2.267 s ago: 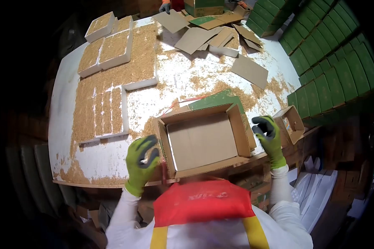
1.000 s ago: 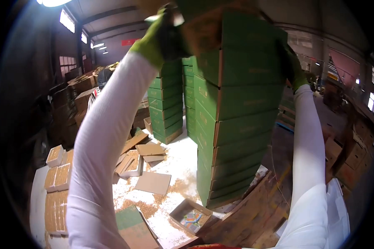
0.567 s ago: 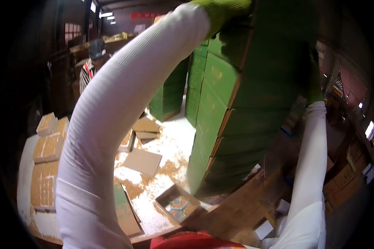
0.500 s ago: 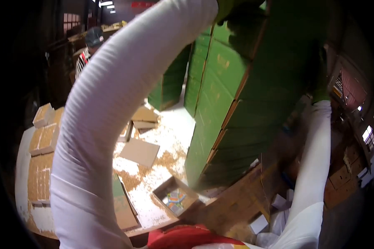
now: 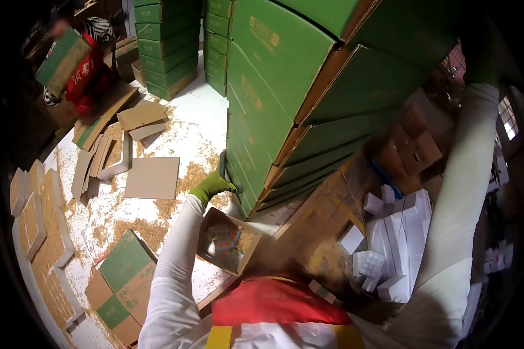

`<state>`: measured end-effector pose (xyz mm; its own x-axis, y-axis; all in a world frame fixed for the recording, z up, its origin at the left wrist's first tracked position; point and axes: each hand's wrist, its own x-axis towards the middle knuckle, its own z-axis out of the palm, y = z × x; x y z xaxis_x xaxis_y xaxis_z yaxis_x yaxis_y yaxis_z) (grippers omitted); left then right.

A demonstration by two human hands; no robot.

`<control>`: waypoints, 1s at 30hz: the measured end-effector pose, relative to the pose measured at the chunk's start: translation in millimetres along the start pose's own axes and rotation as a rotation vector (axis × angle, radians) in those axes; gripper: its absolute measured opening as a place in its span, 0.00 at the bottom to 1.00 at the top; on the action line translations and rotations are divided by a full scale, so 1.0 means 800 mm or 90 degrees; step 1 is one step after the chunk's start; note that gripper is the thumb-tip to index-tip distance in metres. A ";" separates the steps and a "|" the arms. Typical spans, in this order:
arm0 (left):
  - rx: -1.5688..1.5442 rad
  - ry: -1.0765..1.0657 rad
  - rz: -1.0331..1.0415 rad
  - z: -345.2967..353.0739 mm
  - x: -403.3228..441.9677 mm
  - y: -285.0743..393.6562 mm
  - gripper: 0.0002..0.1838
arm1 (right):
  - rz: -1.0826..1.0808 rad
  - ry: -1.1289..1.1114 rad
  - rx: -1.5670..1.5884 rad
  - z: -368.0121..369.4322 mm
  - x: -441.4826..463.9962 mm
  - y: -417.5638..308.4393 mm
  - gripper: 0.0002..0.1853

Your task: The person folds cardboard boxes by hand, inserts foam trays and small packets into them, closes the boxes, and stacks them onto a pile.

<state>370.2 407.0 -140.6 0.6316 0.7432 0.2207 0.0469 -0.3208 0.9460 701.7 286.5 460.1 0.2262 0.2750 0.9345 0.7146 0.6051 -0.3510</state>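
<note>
Left hand (image 5: 216,184) now low at green boxes (image 5: 268,87)

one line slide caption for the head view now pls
Gloved left hand beside a tall stack of green boxes, near a small open carton.

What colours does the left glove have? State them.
The left glove is yellow-green, with dark grey towards the tips; the head view shows it best.
</note>
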 end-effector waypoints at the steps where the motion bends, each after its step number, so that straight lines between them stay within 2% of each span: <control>1: -0.102 -0.023 -0.049 0.004 0.001 0.008 0.63 | -0.023 -0.003 -0.037 -0.016 0.010 0.012 0.37; 2: -0.202 -0.038 -0.102 0.008 0.002 0.018 0.65 | -0.043 -0.005 -0.075 -0.031 0.021 0.025 0.37; 3: -0.280 -0.075 -0.252 0.001 -0.009 0.079 0.67 | -0.058 -0.009 -0.112 -0.049 0.034 0.042 0.36; 5: -0.393 -0.101 -0.345 0.010 -0.019 0.114 0.71 | -0.078 -0.015 -0.171 -0.078 0.057 0.071 0.36; 7: -0.461 -0.078 -0.222 0.033 -0.028 0.110 0.73 | -0.088 -0.023 -0.218 -0.101 0.070 0.097 0.36; 9: -0.395 -0.065 -0.184 0.055 -0.032 0.109 0.75 | -0.082 -0.029 -0.255 -0.122 0.072 0.123 0.35; 12: -0.105 0.001 -0.163 0.092 -0.039 0.061 0.77 | -0.059 -0.024 -0.290 -0.150 0.077 0.154 0.35; 14: 0.002 0.028 -0.182 0.115 -0.043 0.054 0.82 | -0.036 -0.020 -0.306 -0.170 0.078 0.171 0.34; 17: 0.029 0.082 -0.175 0.155 -0.054 0.059 0.87 | 0.003 -0.008 -0.322 -0.197 0.078 0.196 0.34; 21: -0.011 0.116 -0.224 0.161 -0.047 0.117 0.83 | 0.049 0.004 -0.339 -0.212 0.076 0.226 0.33; 25: -0.077 0.120 -0.271 0.176 -0.028 0.128 0.81 | 0.083 0.011 -0.357 -0.215 0.074 0.253 0.33; 30: -0.003 0.169 -0.170 0.231 0.025 0.100 0.81 | 0.101 0.010 -0.369 -0.217 0.079 0.282 0.32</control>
<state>529.6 287.5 -104.4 0.3755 0.9266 0.0198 0.1787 -0.0933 0.9795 991.8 310.6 450.5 0.3666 0.3148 0.8755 0.9147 0.0500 -0.4010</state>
